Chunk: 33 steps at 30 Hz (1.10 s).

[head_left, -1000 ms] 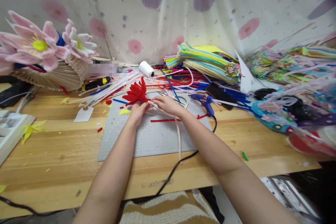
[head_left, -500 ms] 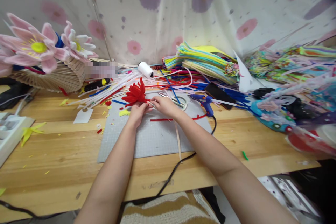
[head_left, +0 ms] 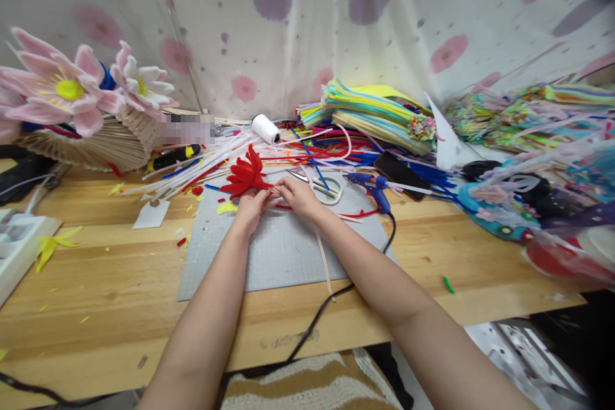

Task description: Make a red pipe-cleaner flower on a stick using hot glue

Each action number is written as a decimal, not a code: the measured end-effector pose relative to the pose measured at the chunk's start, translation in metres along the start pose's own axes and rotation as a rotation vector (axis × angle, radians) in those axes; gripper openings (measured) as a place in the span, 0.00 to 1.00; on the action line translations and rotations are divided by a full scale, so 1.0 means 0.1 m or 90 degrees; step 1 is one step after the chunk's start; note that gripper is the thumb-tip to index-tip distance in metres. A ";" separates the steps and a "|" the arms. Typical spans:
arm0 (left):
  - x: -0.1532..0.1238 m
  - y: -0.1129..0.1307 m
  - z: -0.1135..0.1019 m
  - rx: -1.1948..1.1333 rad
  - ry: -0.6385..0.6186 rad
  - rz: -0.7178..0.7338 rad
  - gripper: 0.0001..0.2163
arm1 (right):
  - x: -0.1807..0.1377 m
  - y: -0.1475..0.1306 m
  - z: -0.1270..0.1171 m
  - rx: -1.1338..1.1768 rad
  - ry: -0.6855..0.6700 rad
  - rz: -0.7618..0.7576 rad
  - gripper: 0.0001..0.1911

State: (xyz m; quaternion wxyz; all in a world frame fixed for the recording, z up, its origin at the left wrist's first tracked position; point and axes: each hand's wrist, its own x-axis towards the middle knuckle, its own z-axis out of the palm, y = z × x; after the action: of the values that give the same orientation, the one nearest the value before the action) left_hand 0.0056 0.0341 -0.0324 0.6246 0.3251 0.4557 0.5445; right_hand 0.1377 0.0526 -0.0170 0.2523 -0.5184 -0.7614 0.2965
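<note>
My left hand (head_left: 250,206) is closed round the base of a red pipe-cleaner flower (head_left: 246,174), whose petals fan out above my fingers. My right hand (head_left: 298,194) pinches the flower's stem right beside the left hand. A pale cream strip (head_left: 325,259) trails from my right hand down across the grey cutting mat (head_left: 278,256). Both hands hover over the mat's far edge.
A blue glue gun (head_left: 373,187) with a black cord lies right of my hands, beside scissors (head_left: 307,179) and a tape ring (head_left: 330,191). Loose pipe cleaners (head_left: 202,160), a white thread spool (head_left: 266,128) and stacked coloured bundles (head_left: 375,112) fill the back. Pink flowers (head_left: 67,86) stand far left.
My hands with the red flower have shifted slightly away from me and left. The cream strip has swung with my right hand, and the red pipe cleaner on the mat is mostly hidden now.
</note>
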 end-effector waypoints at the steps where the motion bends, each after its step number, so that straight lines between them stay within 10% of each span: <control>1: 0.00 0.00 0.00 -0.002 -0.002 0.000 0.08 | 0.00 0.01 0.00 0.010 -0.003 -0.005 0.10; 33: 0.03 -0.05 -0.04 -0.037 0.002 -0.010 0.05 | 0.04 0.01 -0.03 -0.145 0.008 -0.048 0.12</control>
State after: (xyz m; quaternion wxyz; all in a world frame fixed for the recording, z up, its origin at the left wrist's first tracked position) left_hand 0.0040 0.0354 -0.0392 0.6373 0.3023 0.4436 0.5529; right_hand 0.1392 0.0571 -0.0157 0.2078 -0.5168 -0.8072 0.1954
